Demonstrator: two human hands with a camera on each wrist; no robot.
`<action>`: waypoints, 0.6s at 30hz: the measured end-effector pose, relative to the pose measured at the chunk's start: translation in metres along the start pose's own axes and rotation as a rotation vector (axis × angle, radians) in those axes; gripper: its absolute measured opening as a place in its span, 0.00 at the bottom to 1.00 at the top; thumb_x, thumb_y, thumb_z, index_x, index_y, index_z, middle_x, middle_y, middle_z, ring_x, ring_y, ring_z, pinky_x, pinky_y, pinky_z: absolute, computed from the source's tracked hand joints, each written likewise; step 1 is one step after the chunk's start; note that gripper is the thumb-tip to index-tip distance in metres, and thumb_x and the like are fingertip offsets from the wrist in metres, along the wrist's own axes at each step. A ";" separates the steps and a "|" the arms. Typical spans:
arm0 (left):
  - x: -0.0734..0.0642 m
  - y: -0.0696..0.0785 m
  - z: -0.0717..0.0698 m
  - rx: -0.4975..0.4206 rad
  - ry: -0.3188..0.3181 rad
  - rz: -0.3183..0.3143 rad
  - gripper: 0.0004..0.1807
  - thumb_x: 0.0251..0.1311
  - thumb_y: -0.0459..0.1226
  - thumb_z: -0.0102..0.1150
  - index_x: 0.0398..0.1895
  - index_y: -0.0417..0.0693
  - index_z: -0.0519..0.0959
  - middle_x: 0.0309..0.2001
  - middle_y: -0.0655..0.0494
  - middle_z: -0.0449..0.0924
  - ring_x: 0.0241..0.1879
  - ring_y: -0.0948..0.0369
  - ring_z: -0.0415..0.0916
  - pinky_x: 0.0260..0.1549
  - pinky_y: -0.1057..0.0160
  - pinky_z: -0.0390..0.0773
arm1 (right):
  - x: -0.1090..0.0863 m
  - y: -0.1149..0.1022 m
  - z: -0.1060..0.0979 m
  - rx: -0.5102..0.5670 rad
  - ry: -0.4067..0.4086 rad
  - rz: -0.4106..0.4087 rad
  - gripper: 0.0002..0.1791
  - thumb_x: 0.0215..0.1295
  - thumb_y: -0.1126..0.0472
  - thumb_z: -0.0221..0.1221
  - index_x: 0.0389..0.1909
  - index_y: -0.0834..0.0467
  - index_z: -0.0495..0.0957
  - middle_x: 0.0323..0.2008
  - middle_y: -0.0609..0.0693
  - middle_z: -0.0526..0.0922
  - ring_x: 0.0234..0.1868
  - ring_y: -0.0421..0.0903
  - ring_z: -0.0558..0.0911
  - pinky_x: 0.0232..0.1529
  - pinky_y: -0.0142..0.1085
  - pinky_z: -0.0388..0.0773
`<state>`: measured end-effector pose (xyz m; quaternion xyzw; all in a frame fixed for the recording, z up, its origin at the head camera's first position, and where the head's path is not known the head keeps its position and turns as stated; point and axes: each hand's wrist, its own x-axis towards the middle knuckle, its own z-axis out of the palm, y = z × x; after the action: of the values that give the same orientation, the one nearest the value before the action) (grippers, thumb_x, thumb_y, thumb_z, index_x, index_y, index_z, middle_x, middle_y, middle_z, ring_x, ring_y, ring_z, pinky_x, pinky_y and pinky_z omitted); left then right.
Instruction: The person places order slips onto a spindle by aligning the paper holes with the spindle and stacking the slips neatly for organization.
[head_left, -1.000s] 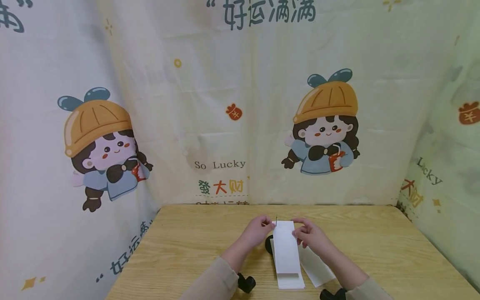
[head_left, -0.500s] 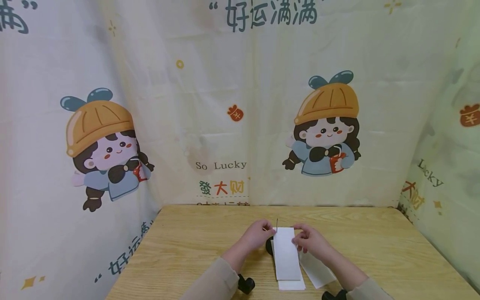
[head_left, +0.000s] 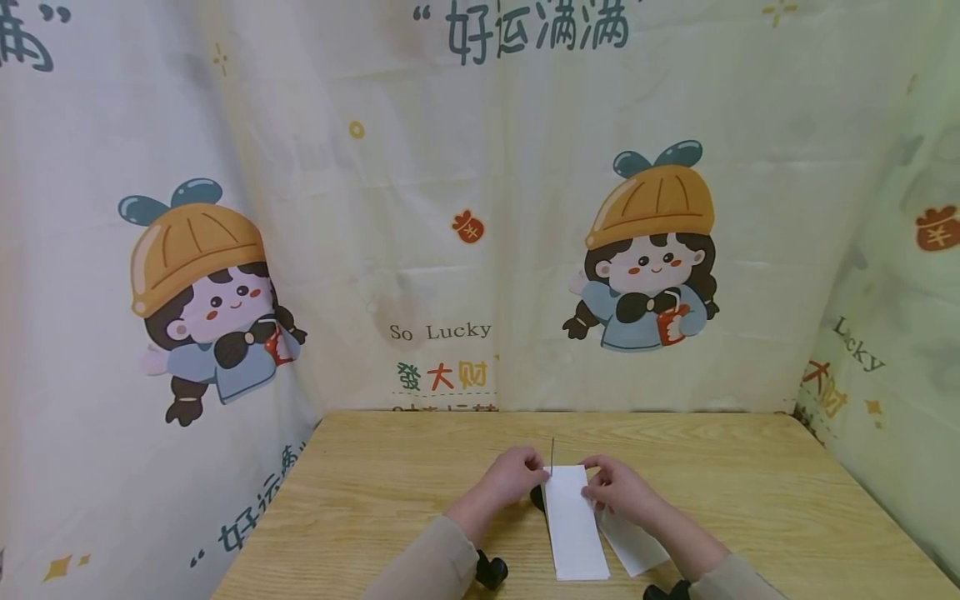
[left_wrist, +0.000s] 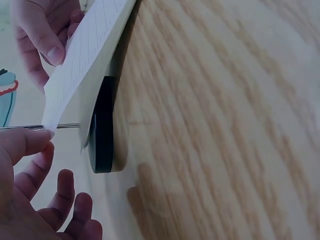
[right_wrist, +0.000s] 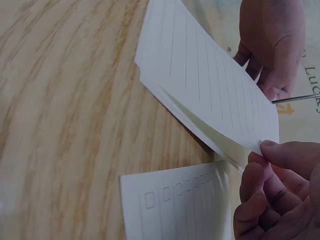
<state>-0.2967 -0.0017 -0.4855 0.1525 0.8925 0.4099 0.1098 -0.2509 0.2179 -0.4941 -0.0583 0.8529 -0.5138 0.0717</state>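
A paper spike stands on the table, its thin metal rod (head_left: 552, 452) upright and its round black base (left_wrist: 103, 125) partly under paper. The rod passes through a lined white sheet (head_left: 576, 525) near its far left corner. My left hand (head_left: 513, 477) pinches that corner beside the rod, thumb against forefinger, with the other fingers loosely bent. On the opposite edge, my right hand (head_left: 618, 487) pinches the sheet between thumb and fingers. In the right wrist view, the held sheet bows above other paper (right_wrist: 180, 117), with a gap between them near the right hand.
Another lined sheet (right_wrist: 170, 200), with a row of small printed boxes, lies on the wooden table (head_left: 405, 475) under my right forearm. Black wrist devices (head_left: 492, 571) show at both sleeves. A printed curtain (head_left: 420, 250) hangs behind the table.
Both hands have lowered the sheet along the rod, so more of the rod shows above it. The sheet's near edge now covers the paper that stuck out below it.
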 end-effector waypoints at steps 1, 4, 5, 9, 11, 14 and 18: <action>0.000 0.000 0.000 0.005 -0.001 -0.004 0.09 0.64 0.42 0.64 0.28 0.54 0.76 0.26 0.58 0.73 0.21 0.60 0.69 0.21 0.62 0.70 | 0.000 0.000 0.001 -0.008 0.005 0.008 0.24 0.62 0.68 0.64 0.59 0.65 0.71 0.27 0.51 0.76 0.26 0.47 0.77 0.24 0.36 0.73; 0.002 -0.001 0.003 0.030 -0.002 -0.017 0.09 0.64 0.42 0.64 0.28 0.55 0.76 0.26 0.58 0.73 0.20 0.60 0.70 0.20 0.62 0.70 | 0.001 0.000 0.003 -0.050 0.021 0.028 0.24 0.61 0.67 0.65 0.58 0.63 0.72 0.27 0.51 0.76 0.26 0.47 0.76 0.26 0.37 0.72; 0.002 -0.002 0.003 0.044 -0.001 -0.019 0.10 0.64 0.42 0.65 0.27 0.55 0.76 0.26 0.57 0.73 0.19 0.60 0.70 0.19 0.63 0.70 | 0.002 0.000 0.003 -0.062 0.024 0.032 0.24 0.61 0.67 0.66 0.58 0.63 0.73 0.27 0.51 0.76 0.25 0.47 0.76 0.26 0.37 0.72; 0.003 -0.002 0.006 0.120 0.016 -0.010 0.11 0.63 0.42 0.65 0.24 0.55 0.75 0.27 0.57 0.72 0.19 0.60 0.70 0.19 0.62 0.69 | 0.003 0.002 0.005 -0.100 0.023 0.031 0.24 0.60 0.67 0.67 0.57 0.63 0.73 0.26 0.51 0.76 0.24 0.46 0.75 0.26 0.37 0.71; 0.003 -0.002 0.007 0.171 0.027 -0.003 0.12 0.62 0.42 0.65 0.23 0.55 0.75 0.27 0.57 0.71 0.22 0.60 0.69 0.21 0.62 0.69 | 0.003 0.003 0.005 -0.116 0.018 0.032 0.25 0.59 0.67 0.67 0.58 0.63 0.73 0.26 0.50 0.76 0.24 0.45 0.74 0.25 0.36 0.71; 0.001 0.000 0.007 0.261 0.045 0.012 0.13 0.61 0.42 0.66 0.21 0.55 0.75 0.29 0.57 0.69 0.28 0.59 0.67 0.26 0.61 0.67 | 0.004 0.005 0.007 -0.129 0.023 0.034 0.26 0.57 0.68 0.67 0.57 0.63 0.73 0.26 0.50 0.76 0.24 0.45 0.74 0.25 0.36 0.71; -0.001 0.005 0.008 0.343 0.053 0.017 0.14 0.58 0.43 0.67 0.19 0.56 0.74 0.30 0.58 0.67 0.33 0.57 0.64 0.30 0.59 0.65 | 0.004 0.005 0.008 -0.156 0.042 0.025 0.27 0.55 0.70 0.69 0.56 0.64 0.74 0.26 0.50 0.75 0.26 0.45 0.73 0.26 0.36 0.70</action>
<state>-0.2919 0.0062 -0.4870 0.1656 0.9507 0.2564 0.0552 -0.2532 0.2125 -0.5030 -0.0421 0.8923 -0.4460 0.0556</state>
